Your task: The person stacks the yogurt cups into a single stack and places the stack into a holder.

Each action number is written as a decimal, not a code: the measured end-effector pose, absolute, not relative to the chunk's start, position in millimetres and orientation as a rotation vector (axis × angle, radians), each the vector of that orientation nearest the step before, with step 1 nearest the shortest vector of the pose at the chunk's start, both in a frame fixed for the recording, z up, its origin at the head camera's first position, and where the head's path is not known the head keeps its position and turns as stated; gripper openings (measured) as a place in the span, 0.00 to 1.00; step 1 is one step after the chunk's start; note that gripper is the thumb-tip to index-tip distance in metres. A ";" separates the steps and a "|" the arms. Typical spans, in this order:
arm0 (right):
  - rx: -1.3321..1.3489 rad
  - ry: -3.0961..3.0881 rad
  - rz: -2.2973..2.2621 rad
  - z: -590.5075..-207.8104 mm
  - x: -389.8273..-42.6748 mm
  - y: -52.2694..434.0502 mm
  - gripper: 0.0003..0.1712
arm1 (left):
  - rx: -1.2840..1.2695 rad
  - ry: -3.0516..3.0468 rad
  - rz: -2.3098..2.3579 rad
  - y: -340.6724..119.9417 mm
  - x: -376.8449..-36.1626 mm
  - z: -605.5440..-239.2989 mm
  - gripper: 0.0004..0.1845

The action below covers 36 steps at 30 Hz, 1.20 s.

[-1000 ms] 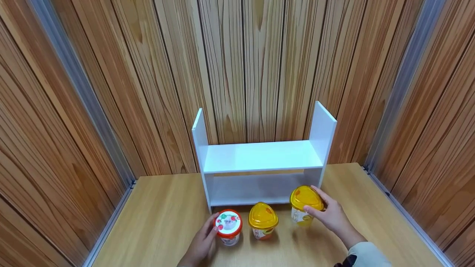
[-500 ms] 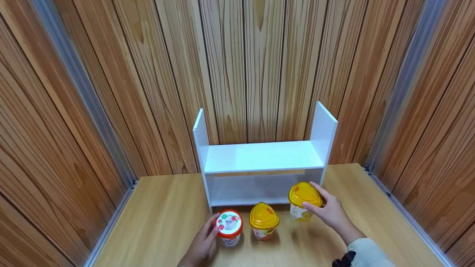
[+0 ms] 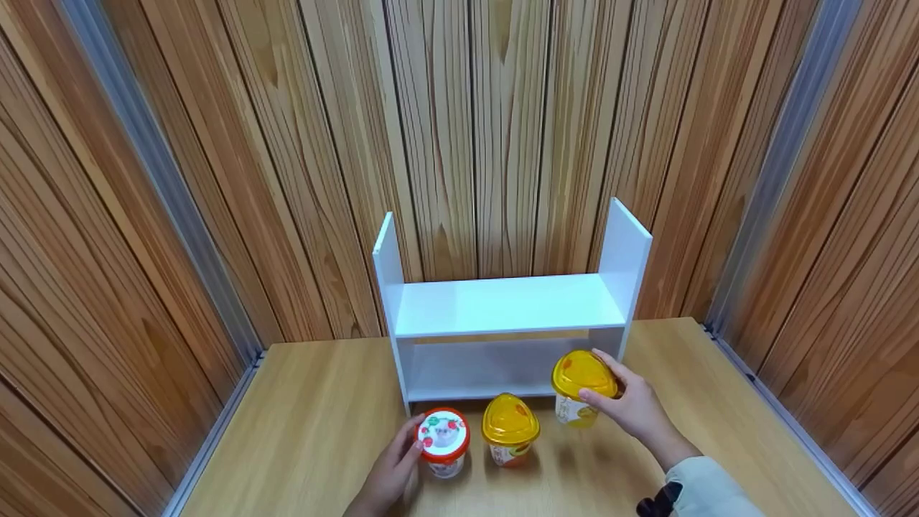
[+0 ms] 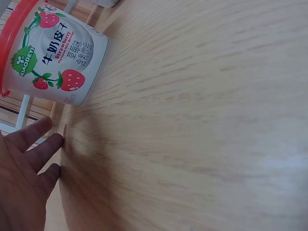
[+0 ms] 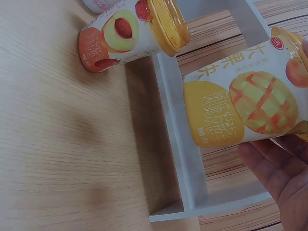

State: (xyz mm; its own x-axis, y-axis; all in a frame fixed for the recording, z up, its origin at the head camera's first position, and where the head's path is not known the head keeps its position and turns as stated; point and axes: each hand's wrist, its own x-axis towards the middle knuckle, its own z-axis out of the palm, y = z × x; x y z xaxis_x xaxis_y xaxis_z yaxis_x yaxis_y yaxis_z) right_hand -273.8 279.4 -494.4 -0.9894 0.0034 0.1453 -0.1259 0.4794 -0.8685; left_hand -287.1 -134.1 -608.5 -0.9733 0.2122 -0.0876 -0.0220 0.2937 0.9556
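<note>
Right hand [image 3: 632, 409]: we hold the upright yellow-lidded mango cup [image 3: 580, 388], lifted just before the white shelf's [image 3: 506, 305] lower opening.
Left hand [image 3: 391, 470]: our relaxed fingers touch the red-lidded strawberry cup [image 3: 443, 441].

R hand [image 3: 632, 409] lifted mango cup [image 3: 580, 388] up/left twd shelf [image 3: 502, 305].

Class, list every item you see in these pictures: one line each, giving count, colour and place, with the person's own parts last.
Two-tier open shelf unit: one, white, back of table against wall.
Wooden table: one, light brown, beneath everything.
Plank wall: brown wood, behind and beside.
Red-lidded strawberry yogurt cup: one, white sides, front left.
Yellow-lidded peach cup: one, centre front.
Yellow-lidded mango cup: one, held before lower shelf.
Left hand: touches strawberry cup.
Right hand: grips mango cup.
</note>
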 end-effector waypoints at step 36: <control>0.196 -2.511 1.655 -481.8 -277.1 257.9 0.44 | 0.155 2.371 1.727 -135.3 -284.2 -607.0 0.25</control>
